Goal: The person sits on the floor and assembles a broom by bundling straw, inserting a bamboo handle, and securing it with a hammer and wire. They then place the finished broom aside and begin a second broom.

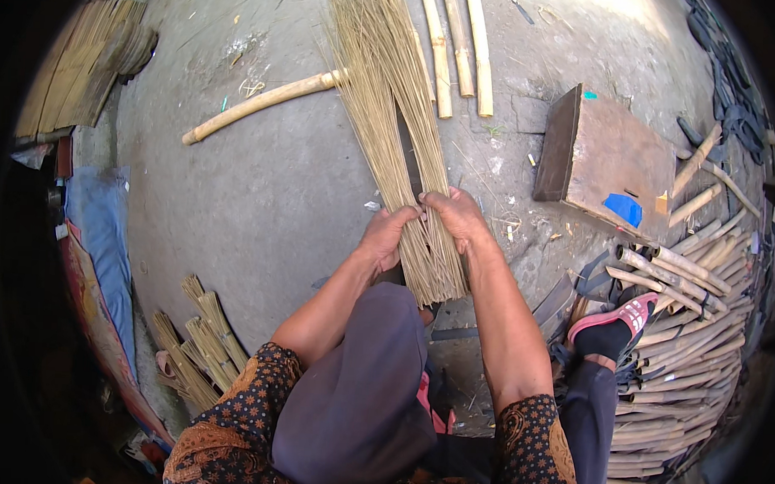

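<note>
Both of my hands grip a long bundle of thin tan broom sticks point(371, 113) near its lower end, just beyond my raised knee. Above my hands the bundle parts into two strands with a narrow gap, and its far end fans out past the top of the view. My left hand point(389, 236) is closed around the left strand, thumb on top. Closed on the right strand is my right hand point(457, 219), its thumb close to the left one. Below them the even butt ends of the sticks come together.
A bamboo pole point(264, 107) lies at the left of the bundle, with several straight poles point(479, 57) at the top. A brown box point(621, 156) stands at right, above piled bamboo handles point(682, 363). Small tied stick bundles point(209, 334) and blue cloth point(102, 232) are at left.
</note>
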### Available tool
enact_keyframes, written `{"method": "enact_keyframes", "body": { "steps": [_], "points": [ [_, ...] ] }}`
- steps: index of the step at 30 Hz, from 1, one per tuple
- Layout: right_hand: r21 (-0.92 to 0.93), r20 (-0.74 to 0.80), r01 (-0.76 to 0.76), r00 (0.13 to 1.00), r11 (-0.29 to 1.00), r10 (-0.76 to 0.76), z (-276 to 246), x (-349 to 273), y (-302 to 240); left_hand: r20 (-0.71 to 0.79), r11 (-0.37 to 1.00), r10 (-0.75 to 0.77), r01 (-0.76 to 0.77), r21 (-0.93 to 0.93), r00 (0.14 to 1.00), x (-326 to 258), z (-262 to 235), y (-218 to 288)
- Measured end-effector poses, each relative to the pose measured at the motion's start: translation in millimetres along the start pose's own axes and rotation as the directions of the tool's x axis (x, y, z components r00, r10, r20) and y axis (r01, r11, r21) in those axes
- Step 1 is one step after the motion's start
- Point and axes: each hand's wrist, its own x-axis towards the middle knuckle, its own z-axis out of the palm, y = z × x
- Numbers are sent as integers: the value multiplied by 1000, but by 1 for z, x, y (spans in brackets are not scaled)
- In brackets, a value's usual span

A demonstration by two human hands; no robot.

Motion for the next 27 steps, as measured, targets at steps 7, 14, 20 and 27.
{"method": "enact_keyframes", "body": {
  "steps": [7,14,20,27],
  "points": [
    [-209,-97,243,959,947,-268,-9,-31,-13,-114,999,7,-10,-32,993,8,3,-9],
    [-286,-605,552,530,784,-594,-101,-110,-35,-117,983,171,-177,-49,978,10,16,14],
    [-346,-873,515,129,784,-470,-233,-177,-24,-162,943,306,-322,-84,938,7,14,51],
    [47,-900,143,435,989,-20,-328,-133,42,-132,926,376,-366,96,917,-9,50,41]
  ]
}}
